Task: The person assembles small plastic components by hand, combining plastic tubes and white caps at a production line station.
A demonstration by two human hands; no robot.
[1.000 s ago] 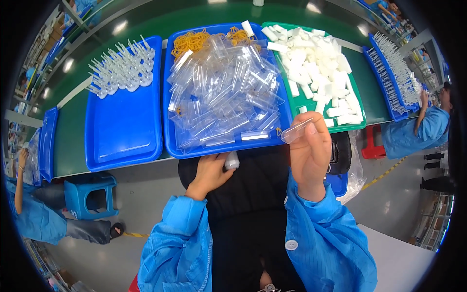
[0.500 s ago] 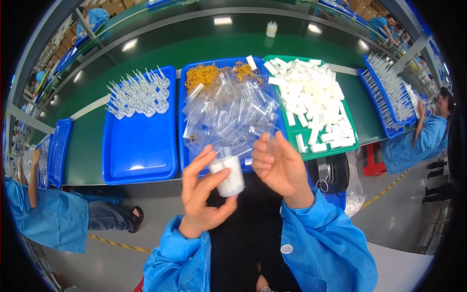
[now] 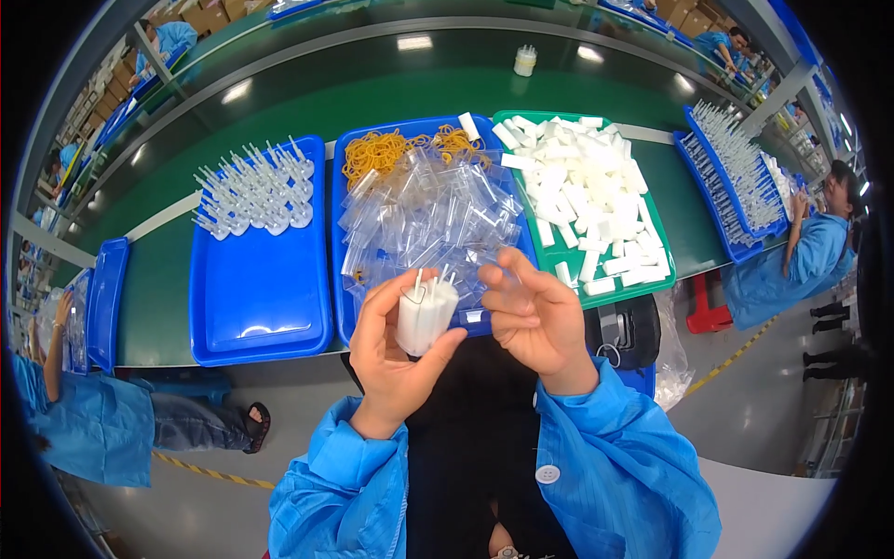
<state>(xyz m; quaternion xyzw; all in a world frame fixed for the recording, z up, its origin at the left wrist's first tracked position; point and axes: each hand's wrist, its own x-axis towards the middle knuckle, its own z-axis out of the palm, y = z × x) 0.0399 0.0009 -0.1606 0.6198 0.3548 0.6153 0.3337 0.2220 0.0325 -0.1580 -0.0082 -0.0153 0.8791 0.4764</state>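
Observation:
My left hand (image 3: 386, 349) is wrapped round a short white bundle (image 3: 425, 321), held nearly upright, with thin white pins sticking out of its top. A thin loop shows near the bundle's upper edge. Just to the right, my right hand (image 3: 540, 321) is raised with curled fingers, and what looks like a clear plastic bag (image 3: 491, 279) is pinched at its fingertips; the film is hard to make out. Both hands are over the near edge of the middle blue tray (image 3: 340, 279), which holds many clear plastic bags (image 3: 428, 205) and a heap of yellow-brown rubber bands (image 3: 377, 156).
On the left, a blue tray (image 3: 261, 326) carries white pin-topped pieces (image 3: 256, 191). A green tray (image 3: 656, 219) of white blocks (image 3: 596, 200) lies right of the middle. Another bundle (image 3: 525, 61) stands farther back on the green belt (image 3: 372, 88). Co-workers sit at both sides.
The bundle in my left hand has turned from tilted to nearly upright, showing its pins. My left fingers have closed further round it. My right hand has shifted only slightly.

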